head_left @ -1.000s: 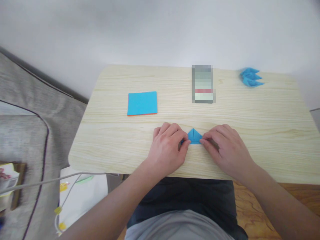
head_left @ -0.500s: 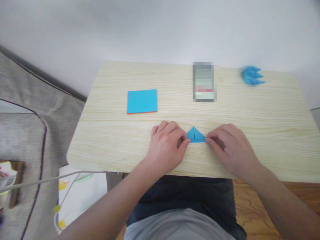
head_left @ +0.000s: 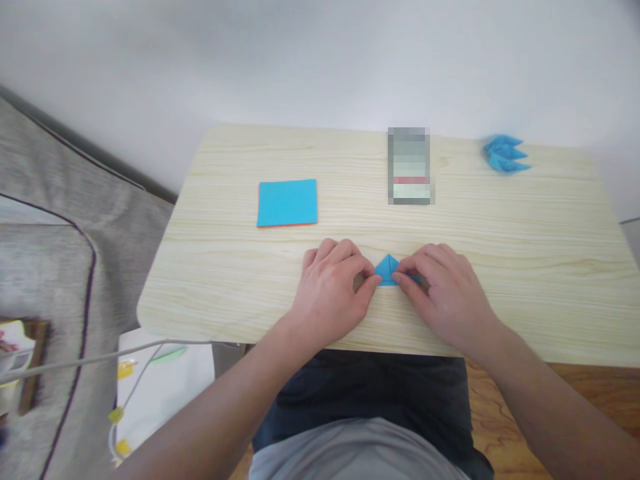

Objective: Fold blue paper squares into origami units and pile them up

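A small blue folded paper (head_left: 387, 269) with a triangular top lies on the table between my hands. Its left corner is pinched between the thumb and fingers of my left hand (head_left: 336, 287). My right hand (head_left: 445, 293) pinches the same paper just right of its middle line, and a blue tip shows behind those fingers. Both corners are partly hidden by my fingertips. Further off to the left lies a stack of blue paper (head_left: 287, 203), with a thin orange-red edge showing beneath.
A pixelated phone-like rectangle (head_left: 410, 163) lies at the back of the pale wooden table (head_left: 220, 267). Several pointed blue folded paper pieces (head_left: 505, 155) sit at the back right. A wall stands behind; a grey cable (head_left: 100, 359) runs at the lower left.
My right hand has slid left along the blue folded paper, from its right corner to near the middle line. My left hand keeps its pinch on the left corner.
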Demonstrator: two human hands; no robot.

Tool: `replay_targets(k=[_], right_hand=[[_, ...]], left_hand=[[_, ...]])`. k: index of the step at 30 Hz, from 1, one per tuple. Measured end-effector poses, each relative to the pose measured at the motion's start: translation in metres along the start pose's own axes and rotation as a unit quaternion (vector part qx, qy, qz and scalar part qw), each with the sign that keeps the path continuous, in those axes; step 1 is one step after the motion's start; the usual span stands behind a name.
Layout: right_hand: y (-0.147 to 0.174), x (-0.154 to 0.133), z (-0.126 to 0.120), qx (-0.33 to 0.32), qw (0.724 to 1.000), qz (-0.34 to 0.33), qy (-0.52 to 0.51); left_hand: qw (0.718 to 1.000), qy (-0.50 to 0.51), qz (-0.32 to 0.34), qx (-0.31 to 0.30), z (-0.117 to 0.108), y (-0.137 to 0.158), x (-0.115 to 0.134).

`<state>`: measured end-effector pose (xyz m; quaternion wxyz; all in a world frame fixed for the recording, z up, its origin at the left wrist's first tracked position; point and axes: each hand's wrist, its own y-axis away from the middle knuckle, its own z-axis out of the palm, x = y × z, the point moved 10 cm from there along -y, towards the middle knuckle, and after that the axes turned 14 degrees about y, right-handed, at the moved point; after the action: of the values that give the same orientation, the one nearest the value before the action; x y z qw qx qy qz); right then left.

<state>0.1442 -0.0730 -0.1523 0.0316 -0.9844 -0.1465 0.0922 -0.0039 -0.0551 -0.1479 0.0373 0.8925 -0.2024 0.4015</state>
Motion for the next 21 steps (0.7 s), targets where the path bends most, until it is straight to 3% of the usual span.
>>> replay_targets(k=[12, 21], right_hand=[[0.005, 0.011, 0.000, 0.017, 0.999, -0.019, -0.032], [0.007, 0.023, -0.004, 0.023, 0.998, -0.044, -0.050]], left_hand=[[1.000, -0.015, -0.005, -0.008, 0.000, 0.001, -0.002], [0.999, 0.007, 0.032, -0.018, -0.001, 0.003, 0.001]])
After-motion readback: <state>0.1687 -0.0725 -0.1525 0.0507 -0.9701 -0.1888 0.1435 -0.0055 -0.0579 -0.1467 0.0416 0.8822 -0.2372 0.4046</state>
